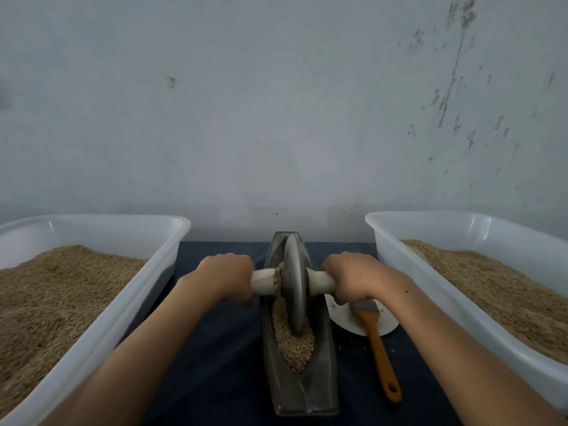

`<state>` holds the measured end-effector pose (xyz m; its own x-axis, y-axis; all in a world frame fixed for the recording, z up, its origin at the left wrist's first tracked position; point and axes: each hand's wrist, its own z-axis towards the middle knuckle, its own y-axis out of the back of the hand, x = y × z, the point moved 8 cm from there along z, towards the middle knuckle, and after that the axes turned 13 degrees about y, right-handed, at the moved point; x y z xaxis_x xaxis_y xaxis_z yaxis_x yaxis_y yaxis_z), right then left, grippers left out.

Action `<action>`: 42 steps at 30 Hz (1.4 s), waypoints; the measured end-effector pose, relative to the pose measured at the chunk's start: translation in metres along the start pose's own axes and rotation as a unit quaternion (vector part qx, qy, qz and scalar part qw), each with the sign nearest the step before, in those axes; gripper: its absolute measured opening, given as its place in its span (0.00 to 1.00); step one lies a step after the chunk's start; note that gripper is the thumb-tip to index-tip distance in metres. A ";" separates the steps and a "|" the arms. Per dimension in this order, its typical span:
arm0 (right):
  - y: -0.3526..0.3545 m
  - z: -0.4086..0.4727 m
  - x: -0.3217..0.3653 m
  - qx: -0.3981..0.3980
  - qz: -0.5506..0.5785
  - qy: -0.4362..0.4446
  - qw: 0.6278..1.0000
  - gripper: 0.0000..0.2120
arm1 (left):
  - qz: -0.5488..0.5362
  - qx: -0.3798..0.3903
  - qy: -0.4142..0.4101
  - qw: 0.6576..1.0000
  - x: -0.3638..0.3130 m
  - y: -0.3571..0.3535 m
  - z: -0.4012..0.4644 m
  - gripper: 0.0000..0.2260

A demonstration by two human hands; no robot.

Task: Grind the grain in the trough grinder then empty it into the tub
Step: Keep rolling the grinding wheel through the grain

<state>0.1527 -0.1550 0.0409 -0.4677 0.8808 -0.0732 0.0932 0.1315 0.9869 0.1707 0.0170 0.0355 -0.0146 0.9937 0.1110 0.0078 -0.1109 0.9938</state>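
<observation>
Left hand and right hand: each grip is clenched around one end of the wooden axle of the grinding wheel. The wheel stands upright in the trough grinder, mid-length, with grain heaped against its near side. The grinder lies at desk centre, pointing toward the far edge. Just right of it, a brush lies across a white plate. A grain-filled tub flanks each side: left tub, right tub.
</observation>
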 end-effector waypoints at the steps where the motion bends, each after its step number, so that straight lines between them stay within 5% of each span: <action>1: -0.002 -0.001 0.000 0.020 0.009 -0.001 1.000 0.14 | -0.004 0.027 -0.005 1.000 0.000 -0.003 0.000 0.19; 4: -0.007 -0.002 -0.002 0.044 0.044 -0.001 0.998 0.14 | -0.005 0.048 -0.014 0.999 -0.002 -0.005 0.000 0.18; 7: -0.006 0.001 -0.003 0.017 0.041 0.001 0.999 0.13 | 0.006 -0.008 -0.003 1.000 -0.002 0.002 0.000 0.18; 16: 0.011 0.005 -0.004 -0.203 -0.043 -0.030 0.978 0.07 | -0.064 -0.219 0.005 0.974 -0.005 0.020 -0.005 0.03; 19: 0.007 0.004 -0.007 -0.165 -0.023 -0.022 0.986 0.08 | -0.040 -0.194 -0.003 0.980 -0.007 0.018 -0.002 0.07; 27: -0.003 0.002 -0.001 0.012 0.006 0.003 1.000 0.10 | -0.009 0.026 -0.010 1.000 -0.001 -0.004 0.002 0.20; 31: -0.004 0.004 -0.005 -0.010 0.017 -0.005 1.000 0.09 | -0.002 -0.030 0.003 1.000 -0.003 0.004 0.001 0.17; 38: 0.011 0.005 -0.001 -0.176 -0.044 -0.026 0.983 0.07 | -0.051 -0.144 0.015 0.988 -0.001 0.013 0.002 0.10; 42: 0.011 0.003 -0.001 -0.157 -0.040 -0.031 0.986 0.09 | -0.038 -0.152 0.008 0.988 -0.002 0.013 0.001 0.10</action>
<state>0.1570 -0.1530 0.0515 -0.4062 0.9010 -0.1526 -0.2236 0.0640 0.9726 0.1715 0.0134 0.0485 -0.0191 0.9993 0.0331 -0.2949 -0.0373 0.9548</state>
